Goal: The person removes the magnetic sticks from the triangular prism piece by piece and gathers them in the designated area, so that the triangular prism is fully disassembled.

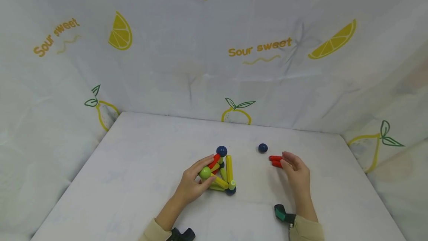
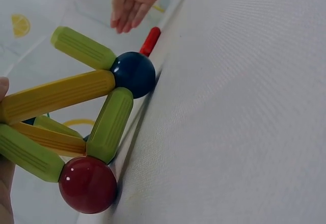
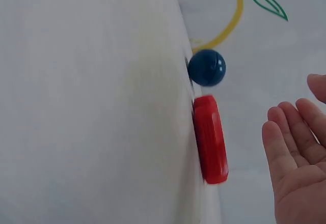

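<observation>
My left hand (image 1: 191,186) grips a frame built of magnetic rods and balls, its thumb and fingers around the side with the green ball (image 1: 205,173). Yellow rods (image 1: 229,168), green and red rods join at blue balls (image 1: 221,151). Seen from the left wrist, a dark red ball (image 2: 88,185) forms a low corner, and a short green rod (image 2: 84,48) sticks out from a blue ball (image 2: 133,75). Relaxed and holding nothing, my right hand (image 1: 297,174) hovers beside two red rods (image 1: 275,158), with fingers apart from the thumb in the right wrist view.
A loose blue ball (image 1: 263,148) lies on the white table (image 1: 133,166) just behind the red rods. White cloth walls (image 1: 167,47) with lemon prints rise at the back and both sides. Each wrist carries a strapped device (image 1: 284,214).
</observation>
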Available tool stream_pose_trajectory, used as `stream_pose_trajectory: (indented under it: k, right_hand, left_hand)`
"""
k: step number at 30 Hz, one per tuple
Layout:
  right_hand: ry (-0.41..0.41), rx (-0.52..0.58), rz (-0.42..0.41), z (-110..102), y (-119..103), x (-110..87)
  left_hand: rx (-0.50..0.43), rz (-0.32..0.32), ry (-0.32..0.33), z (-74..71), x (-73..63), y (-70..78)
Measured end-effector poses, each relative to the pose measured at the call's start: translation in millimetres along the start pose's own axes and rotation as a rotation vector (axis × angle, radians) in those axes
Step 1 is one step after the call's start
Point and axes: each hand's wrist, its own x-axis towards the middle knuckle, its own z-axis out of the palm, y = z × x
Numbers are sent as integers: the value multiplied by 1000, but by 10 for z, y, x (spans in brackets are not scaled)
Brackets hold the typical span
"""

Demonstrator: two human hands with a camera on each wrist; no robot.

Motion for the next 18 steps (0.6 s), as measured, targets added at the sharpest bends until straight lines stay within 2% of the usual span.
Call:
stream_pose_trajectory:
  k: [3,6,14,18]
  right_hand:
    - [-74,106,-97,137,-108,-64]
    - [-173,181,-142,248,-177,-120]
    - [-408,195,-53,471,-282,-251]
    - [-533,213,-72,532,-315,-297]
  left_hand:
    - [-8,0,-3,0,-4,1]
    - [-14,9,-5,0,-6,-7]
    - [-17,23,-15,-12,-6,-39]
    - [-18,26,-18,-14,-7,-43]
